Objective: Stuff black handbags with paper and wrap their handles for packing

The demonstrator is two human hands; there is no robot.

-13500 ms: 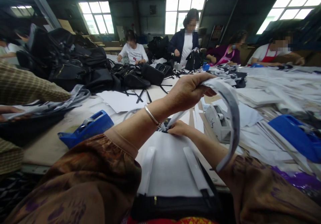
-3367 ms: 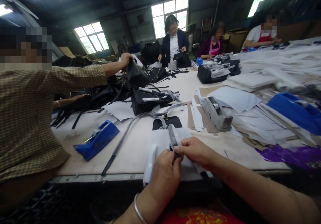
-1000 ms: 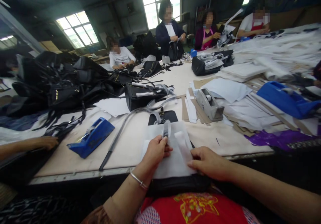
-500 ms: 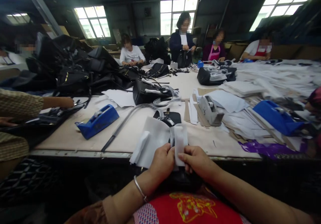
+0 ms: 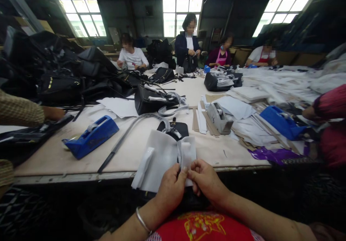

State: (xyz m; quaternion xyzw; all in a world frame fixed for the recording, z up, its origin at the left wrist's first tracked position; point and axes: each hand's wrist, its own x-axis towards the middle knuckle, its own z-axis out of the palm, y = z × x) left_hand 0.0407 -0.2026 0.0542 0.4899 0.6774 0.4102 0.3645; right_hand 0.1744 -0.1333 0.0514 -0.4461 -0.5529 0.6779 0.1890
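Observation:
A black bag (image 5: 181, 128) lies at the table's front edge, its lower part reaching toward my lap. White foam sheet (image 5: 162, 154) covers much of it, with a narrow folded strip (image 5: 186, 151) of the same sheet standing on the right. My left hand (image 5: 171, 185) is closed, thumb and fingers pinching the lower end of that strip. Close beside it, my right hand (image 5: 207, 178) pinches the strip's right edge, fingers curled. The thumbs nearly meet. What lies under the strip is hidden by the foam and my fingers.
Blue tape dispensers stand left (image 5: 92, 136) and right (image 5: 282, 122), with a grey one (image 5: 220, 118) between. A black handbag (image 5: 151, 98) with a plastic-wrapped strap lies ahead. Black bags (image 5: 62, 68) pile up left; paper sheets (image 5: 240, 107) cover the right. Co-workers are at both sides and across.
My view has turned slightly right. Both hands have slid lower on the foam strip and closer together. A co-worker's red sleeve now shows more at the right.

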